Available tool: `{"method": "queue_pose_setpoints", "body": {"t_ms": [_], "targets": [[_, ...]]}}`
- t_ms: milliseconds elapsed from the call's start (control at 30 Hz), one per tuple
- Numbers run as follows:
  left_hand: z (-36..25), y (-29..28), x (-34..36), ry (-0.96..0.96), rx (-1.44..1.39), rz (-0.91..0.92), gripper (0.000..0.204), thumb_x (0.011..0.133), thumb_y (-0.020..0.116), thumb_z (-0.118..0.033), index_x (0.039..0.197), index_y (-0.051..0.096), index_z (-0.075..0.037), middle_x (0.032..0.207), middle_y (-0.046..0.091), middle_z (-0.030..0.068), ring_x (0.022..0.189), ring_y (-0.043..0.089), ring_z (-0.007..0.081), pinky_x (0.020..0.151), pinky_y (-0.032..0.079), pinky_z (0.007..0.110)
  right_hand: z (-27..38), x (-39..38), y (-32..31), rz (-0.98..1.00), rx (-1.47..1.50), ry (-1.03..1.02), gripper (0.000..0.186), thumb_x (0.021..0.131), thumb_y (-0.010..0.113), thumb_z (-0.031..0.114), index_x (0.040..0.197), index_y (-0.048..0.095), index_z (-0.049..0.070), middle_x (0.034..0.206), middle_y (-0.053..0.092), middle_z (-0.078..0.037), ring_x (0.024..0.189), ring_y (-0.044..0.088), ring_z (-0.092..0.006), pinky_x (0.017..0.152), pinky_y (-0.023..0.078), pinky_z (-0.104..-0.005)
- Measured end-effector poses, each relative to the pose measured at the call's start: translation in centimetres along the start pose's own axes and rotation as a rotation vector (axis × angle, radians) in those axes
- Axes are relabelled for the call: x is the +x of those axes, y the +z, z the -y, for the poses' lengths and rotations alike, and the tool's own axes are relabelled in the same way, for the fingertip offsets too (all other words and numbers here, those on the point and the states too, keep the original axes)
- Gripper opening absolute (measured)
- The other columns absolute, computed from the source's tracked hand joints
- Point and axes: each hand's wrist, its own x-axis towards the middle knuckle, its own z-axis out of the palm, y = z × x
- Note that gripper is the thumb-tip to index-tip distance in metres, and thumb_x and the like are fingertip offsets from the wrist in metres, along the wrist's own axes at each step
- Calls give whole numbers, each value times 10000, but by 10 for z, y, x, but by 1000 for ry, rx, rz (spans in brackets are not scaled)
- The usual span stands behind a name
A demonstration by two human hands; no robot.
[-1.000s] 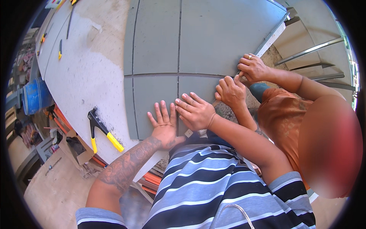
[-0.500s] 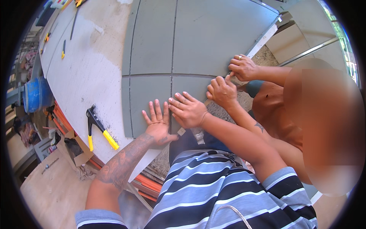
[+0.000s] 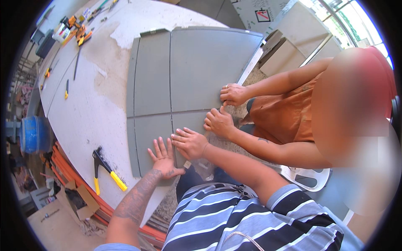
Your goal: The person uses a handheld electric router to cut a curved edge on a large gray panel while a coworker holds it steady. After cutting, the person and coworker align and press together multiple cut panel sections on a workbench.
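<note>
A grey sheet panel (image 3: 209, 67), scored with dark grooves, lies on the white worktable. My left hand (image 3: 162, 162) rests on the panel's near edge, its fingers spread flat. Just right of it, my right hand (image 3: 189, 143) lies palm down near a groove, fingers stretched out. Neither hand holds anything. At the panel's right edge a co-worker's two hands (image 3: 220, 122) are curled on the rim; what they grip there is hidden.
On the white table (image 3: 88, 125), left of the panel, lies a black hand tool with yellow grips (image 3: 108, 169). More tools (image 3: 83, 37) lie at the far left. Beyond the table stands a blue drum (image 3: 36, 134). The co-worker (image 3: 280, 113) sits close on the right.
The view has tilted, bringing the panel's far end and more of the co-worker into sight. My hands stay flat on the panel, and the co-worker's hands remain at its right edge.
</note>
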Motion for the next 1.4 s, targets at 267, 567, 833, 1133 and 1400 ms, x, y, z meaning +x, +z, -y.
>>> {"method": "queue_pose_setpoints", "body": {"t_ms": [267, 567, 833, 1133, 1400], "targets": [[-1, -6, -9, 30, 4, -63, 1712, 603, 857, -766, 1670, -278, -55, 1737, -252, 328, 1598, -283, 506, 1223, -157, 742, 9, 2, -18, 100, 73, 90, 415, 1017, 612, 306, 1371, 687, 100, 1509, 643, -114, 1472, 539, -357, 1249, 394, -534], [13, -8, -23, 132, -132, -78, 1780, 549, 877, -843, 1682, -242, -47, 1740, -245, 321, 1608, -283, 463, 1229, -170, 727, 53, -76, -52, -263, 141, 598, 237, 961, 708, 100, 1182, 781, 56, 1177, 779, -166, 1251, 698, -379, 1061, 557, -445], [31, -2, -18, 217, -441, -203, 1505, 724, 812, -798, 1723, -21, -40, 1771, -116, 288, 1636, -197, 419, 1265, -137, 674, 55, -81, -52, -405, 457, 911, 244, 981, 699, 75, 1198, 779, -2, 1091, 790, -162, 1026, 749, -227, 924, 567, -318], [135, 4, -66, 35, -897, -875, 697, 979, 734, -302, 1552, 517, 30, 1504, 589, 291, 1426, 551, 412, 1211, 436, 457, 112, -43, -62, -160, 246, 590, 263, 949, 716, 43, 1203, 778, 15, 1088, 790, -182, 1097, 765, -287, 965, 575, -373], [154, 64, -82, -171, -761, -879, 598, 947, 721, -231, 1471, 597, 31, 1463, 611, 279, 1372, 570, 423, 1194, 445, 476, 186, 1, -111, -74, 322, 241, 288, 896, 727, 1, 1180, 765, 27, 1185, 768, -202, 1251, 705, -389, 1061, 554, -462]]}}
